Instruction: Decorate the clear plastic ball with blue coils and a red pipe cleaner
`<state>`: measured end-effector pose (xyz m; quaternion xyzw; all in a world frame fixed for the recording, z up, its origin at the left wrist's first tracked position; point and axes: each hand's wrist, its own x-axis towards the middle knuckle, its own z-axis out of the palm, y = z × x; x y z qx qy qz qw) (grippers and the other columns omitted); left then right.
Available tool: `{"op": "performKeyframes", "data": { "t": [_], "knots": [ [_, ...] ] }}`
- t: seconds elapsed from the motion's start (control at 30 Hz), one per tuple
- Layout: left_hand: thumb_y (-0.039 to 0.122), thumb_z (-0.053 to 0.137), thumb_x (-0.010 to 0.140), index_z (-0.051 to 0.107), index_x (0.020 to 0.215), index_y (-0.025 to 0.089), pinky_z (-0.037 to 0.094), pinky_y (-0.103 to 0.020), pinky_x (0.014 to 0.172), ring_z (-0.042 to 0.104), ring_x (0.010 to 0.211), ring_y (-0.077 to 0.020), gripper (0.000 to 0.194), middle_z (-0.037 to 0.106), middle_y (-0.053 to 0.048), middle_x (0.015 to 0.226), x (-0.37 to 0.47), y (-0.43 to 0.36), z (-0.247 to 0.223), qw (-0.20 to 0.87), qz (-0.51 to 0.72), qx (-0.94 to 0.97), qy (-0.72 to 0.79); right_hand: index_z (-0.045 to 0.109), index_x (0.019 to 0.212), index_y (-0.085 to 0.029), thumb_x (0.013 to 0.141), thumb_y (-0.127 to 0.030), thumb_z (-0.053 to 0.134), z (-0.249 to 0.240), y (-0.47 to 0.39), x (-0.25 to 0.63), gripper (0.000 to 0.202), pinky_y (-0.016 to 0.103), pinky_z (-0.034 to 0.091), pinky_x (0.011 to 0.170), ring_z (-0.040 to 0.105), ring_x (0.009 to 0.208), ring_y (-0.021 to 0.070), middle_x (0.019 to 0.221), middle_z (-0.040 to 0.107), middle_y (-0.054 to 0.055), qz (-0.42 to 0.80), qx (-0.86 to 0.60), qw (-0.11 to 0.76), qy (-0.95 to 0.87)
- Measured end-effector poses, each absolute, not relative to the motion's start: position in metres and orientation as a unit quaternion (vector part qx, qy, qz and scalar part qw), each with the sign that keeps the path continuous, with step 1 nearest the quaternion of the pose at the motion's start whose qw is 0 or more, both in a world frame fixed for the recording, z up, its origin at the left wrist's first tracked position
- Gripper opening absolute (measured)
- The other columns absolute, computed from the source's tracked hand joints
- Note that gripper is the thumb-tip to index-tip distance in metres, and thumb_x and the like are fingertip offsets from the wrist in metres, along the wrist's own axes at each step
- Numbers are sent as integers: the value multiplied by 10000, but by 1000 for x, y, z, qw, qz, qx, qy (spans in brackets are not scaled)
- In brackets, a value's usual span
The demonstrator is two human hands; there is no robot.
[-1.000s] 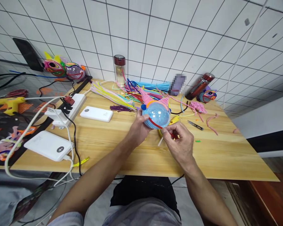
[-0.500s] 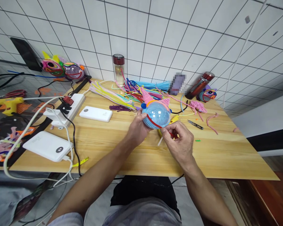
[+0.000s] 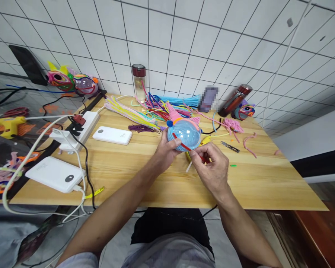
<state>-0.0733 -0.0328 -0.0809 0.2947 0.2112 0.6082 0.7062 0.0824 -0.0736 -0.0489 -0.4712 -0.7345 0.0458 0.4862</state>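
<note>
My left hand (image 3: pixel 167 150) grips a pipe-cleaner ornament (image 3: pixel 184 133) from its left side, the thumb lying over the end of a red pipe cleaner. The ornament has a clear dome, light blue windings around it, pink pointed horns, an orange band and dark blue balls at the sides. Across the lower dome runs the red pipe cleaner (image 3: pixel 184 143), slanting down to the right. My right hand (image 3: pixel 210 165) pinches it at the ornament's lower edge, and more red shows between the curled fingers. Below the ornament, a yellow piece with a whitish tip is partly hidden.
Behind the ornament lie bundled pipe cleaners (image 3: pixel 134 113). Thread snips (image 3: pixel 230 146) and pink pieces (image 3: pixel 233 125) are at right. Power banks (image 3: pixel 112 135), a power strip (image 3: pixel 85 128), cables and a yellow glue gun (image 3: pixel 7 124) occupy the left. Two bottles (image 3: pixel 139 83) stand along the tiled wall.
My left thumb has moved from the ornament's rim onto the red pipe cleaner over the dome. My right hand keeps its pinch, nearly still. The view has shifted slightly.
</note>
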Motion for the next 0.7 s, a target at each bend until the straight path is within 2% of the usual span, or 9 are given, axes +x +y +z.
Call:
{"op": "performKeyframes", "data": {
  "t": [0.23, 0.7],
  "knots": [
    [377, 899, 700, 543, 1363, 281, 571, -497, 1010, 669, 1172, -281, 759, 677, -58, 1231, -74, -34, -78, 718, 593, 297, 213, 605, 747, -240, 919, -223, 720, -46, -73, 85, 207, 287, 409, 552, 510, 574, 129, 674, 601, -33, 60, -484, 483, -727],
    [416, 890, 736, 577, 1366, 271, 571, -527, 1043, 662, 1275, -342, 718, 691, -93, 1288, -74, -34, -77, 732, 569, 316, 199, 634, 758, -233, 896, -236, 722, -42, -74, 88, 163, 284, 411, 557, 491, 578, 126, 662, 567, -43, 116, -489, 487, -714]
  ]
}}
